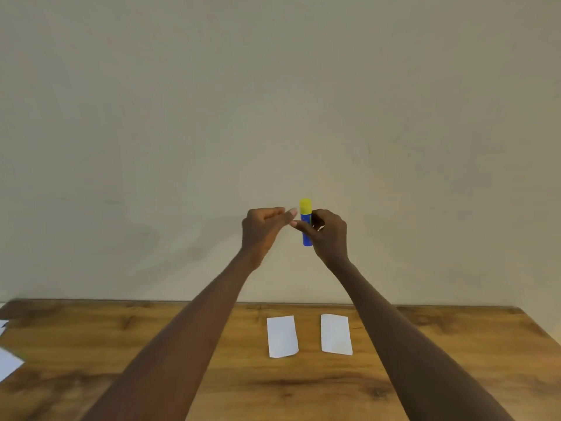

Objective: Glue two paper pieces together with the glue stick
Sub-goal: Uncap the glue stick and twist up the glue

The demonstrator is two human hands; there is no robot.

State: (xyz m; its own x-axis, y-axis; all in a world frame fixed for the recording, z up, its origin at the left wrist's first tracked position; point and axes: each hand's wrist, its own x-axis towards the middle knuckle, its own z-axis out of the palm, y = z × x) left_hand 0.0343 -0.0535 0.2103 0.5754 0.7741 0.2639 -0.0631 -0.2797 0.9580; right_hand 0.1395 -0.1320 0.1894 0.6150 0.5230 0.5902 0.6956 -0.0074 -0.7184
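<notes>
While both arms reach forward and up in front of the plain wall (273, 101), the right hand (329, 235) grips the glue stick (306, 221) upright, its fingers wrapped round the blue body and its yellow cap (305, 205) on top, still fitted. Just left of the glue stick, the left hand (262, 230) is loosely curled with thumb and forefinger drawn toward each other; its fingertips come close to the cap, but whether they touch it cannot be told. Well below the glue stick, two white paper pieces lie flat on the wooden desk (425, 375): the left paper piece (282, 337) sits a little left of the stick's line, the right paper piece (336, 335) a little right of it, the two side by side and apart. Far to the left of the glue stick, at the desk's edge, parts of other white sheets (9, 363) show.
</notes>
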